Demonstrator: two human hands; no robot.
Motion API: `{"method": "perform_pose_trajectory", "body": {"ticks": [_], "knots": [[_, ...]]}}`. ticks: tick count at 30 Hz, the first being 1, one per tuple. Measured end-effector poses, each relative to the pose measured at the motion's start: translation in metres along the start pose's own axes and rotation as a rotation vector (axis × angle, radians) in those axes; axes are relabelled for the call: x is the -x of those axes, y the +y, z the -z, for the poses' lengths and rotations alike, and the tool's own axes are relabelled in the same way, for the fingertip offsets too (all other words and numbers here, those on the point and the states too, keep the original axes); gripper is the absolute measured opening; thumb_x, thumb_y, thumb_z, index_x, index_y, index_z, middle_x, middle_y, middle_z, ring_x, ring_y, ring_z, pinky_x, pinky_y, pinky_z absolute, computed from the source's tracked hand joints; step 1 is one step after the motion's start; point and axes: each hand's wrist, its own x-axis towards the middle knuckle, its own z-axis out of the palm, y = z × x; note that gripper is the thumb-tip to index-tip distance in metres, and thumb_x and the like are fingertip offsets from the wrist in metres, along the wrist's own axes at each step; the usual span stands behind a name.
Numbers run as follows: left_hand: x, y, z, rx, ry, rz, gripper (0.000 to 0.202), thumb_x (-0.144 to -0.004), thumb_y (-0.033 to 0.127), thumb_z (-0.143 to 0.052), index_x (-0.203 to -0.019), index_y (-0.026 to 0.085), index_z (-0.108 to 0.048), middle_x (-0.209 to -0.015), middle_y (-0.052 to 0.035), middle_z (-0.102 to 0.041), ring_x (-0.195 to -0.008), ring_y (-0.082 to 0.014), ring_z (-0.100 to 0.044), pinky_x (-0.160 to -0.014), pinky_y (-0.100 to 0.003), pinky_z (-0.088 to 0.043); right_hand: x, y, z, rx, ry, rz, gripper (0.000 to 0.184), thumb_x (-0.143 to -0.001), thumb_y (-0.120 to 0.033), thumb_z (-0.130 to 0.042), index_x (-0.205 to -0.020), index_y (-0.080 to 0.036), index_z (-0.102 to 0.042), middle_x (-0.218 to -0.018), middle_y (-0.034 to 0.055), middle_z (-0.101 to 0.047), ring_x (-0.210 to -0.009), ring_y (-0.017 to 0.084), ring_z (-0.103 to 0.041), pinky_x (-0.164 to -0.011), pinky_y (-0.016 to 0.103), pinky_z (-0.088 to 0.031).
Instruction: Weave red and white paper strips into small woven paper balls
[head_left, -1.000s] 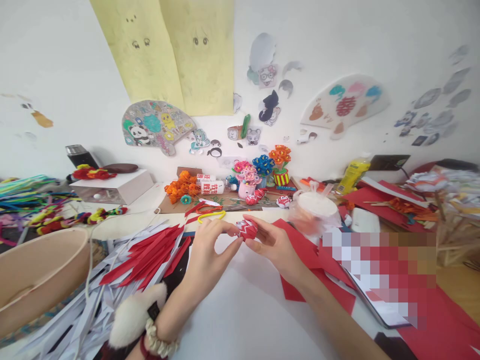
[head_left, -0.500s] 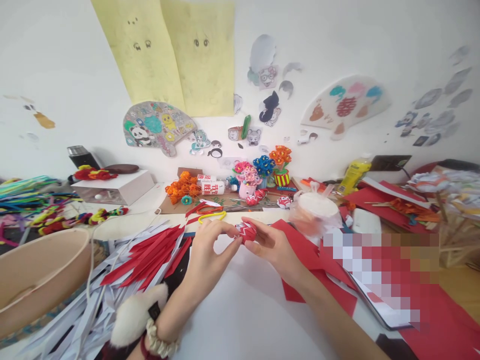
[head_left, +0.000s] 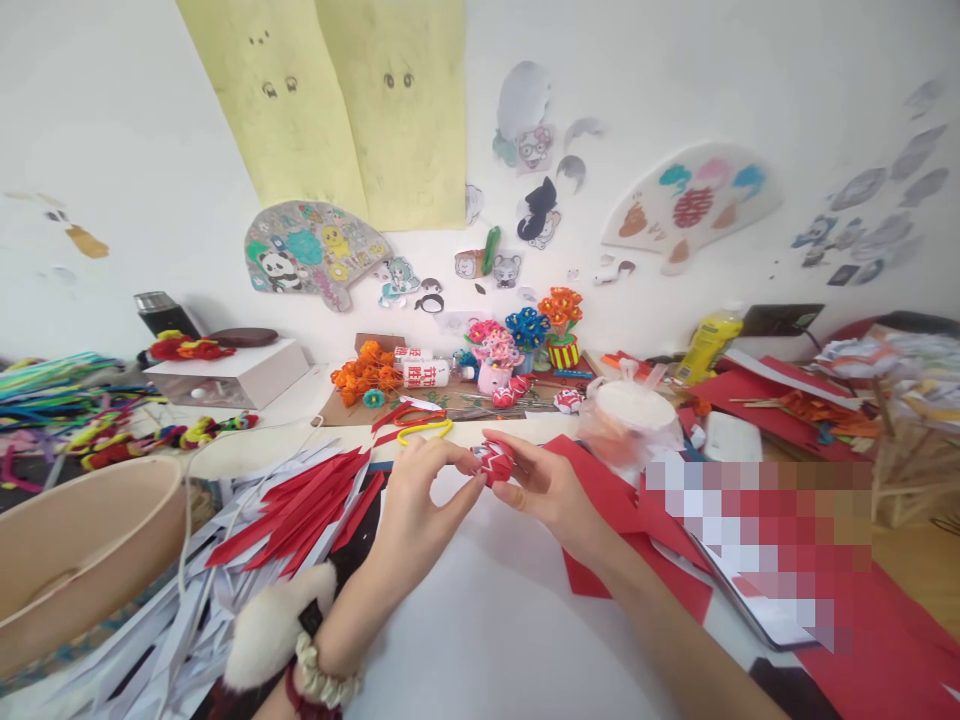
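Between my two hands is a small red and white folded-paper ball [head_left: 496, 463], held up over the white tabletop [head_left: 480, 600]. My left hand [head_left: 426, 490] pinches its left side with thumb and forefinger. On the right side, the fingers and thumb of my right hand [head_left: 551, 490] close round it. Similar red and white paper balls [head_left: 503, 398] lie farther back by the pink flower pot [head_left: 493, 376]. Left of my left hand are folded red paper strips [head_left: 307, 505] and many white paper strips [head_left: 180, 590].
A yellow-handled tool [head_left: 425, 432] lies just beyond my hands. Red paper sheets [head_left: 600, 500] and a bagged white tub [head_left: 634, 415] are to the right, with a tablet-like device [head_left: 757, 600] partly blurred out. A beige basin [head_left: 82, 540] stands at the left.
The view has shifted very slightly. Both hands keep the same grip on the paper ball, with hardly any visible movement.
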Motion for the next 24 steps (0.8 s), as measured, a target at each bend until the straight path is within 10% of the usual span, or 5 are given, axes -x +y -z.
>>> {"method": "perform_pose_trajectory", "body": {"ticks": [10,24], "knots": [[0.002,0.004,0.002,-0.156,0.017,-0.095,0.005,-0.086,0.020,-0.059,-0.081,0.021,-0.059,-0.079,0.0009,-0.067,-0.078,-0.0169,-0.056,-0.073,-0.033,-0.038,-0.001,-0.001,0.000,-0.014,0.034,-0.010,0.055,-0.068,-0.037,-0.081,-0.120,-0.025,-0.064,-0.119,0.0064,-0.066,-0.116,0.026,-0.058,-0.101,0.044,-0.047],[0.015,0.007,-0.011,-0.674,0.334,-0.518,0.022,-0.079,0.006,-0.066,-0.098,0.016,-0.063,-0.078,-0.0012,-0.072,-0.063,-0.0144,-0.054,-0.062,-0.031,-0.033,0.001,0.005,-0.008,-0.015,0.157,-0.005,0.052,-0.069,-0.033,-0.081,-0.117,-0.023,-0.065,-0.113,0.0058,-0.069,-0.110,0.027,-0.062,-0.095,0.041,-0.052]]}}
